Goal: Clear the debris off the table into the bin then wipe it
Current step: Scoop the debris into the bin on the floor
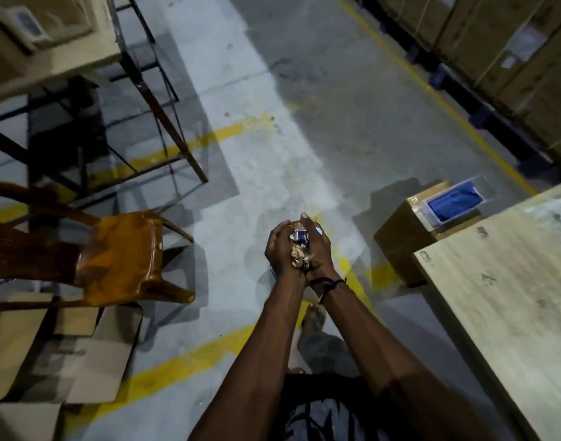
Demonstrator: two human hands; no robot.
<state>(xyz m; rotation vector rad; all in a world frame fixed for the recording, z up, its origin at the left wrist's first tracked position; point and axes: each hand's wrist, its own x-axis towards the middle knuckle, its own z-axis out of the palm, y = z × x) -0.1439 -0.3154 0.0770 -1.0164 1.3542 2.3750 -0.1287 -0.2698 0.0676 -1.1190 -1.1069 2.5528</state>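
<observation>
**Handful of debris over the open floor, no bin in view**

Grey concrete floor with yellow painted lines fills most of what we see; it looks like a dim storeroom. At the far left stands a brown plastic chair, with flat pieces of pale cardboard on the floor under and in front of it, and behind it a beige table on a dark metal frame.

In the middle we hold our two hands together, palm facing palm. The left hand and the right hand have the fingers curled inward around a crumpled bundle of paper and foil debris, some of it white and blue, some golden. The bundle is squeezed between both palms, above the bare floor and away from any table.

To the right sits a brown cardboard box with a clear plastic tray holding blue cloth on top, and further right the pale wooden table, stained and still to be wiped.

We judge these risks. The scraps are light and loose, and some stick out at the lower side of the hands; if the grip relaxes while we walk, pieces may fall on the floor. We cannot see a bin, so the carry may be long. Both hands are busy, so nothing can catch a dropped piece. The cardboard on the floor could also make us slip.
</observation>
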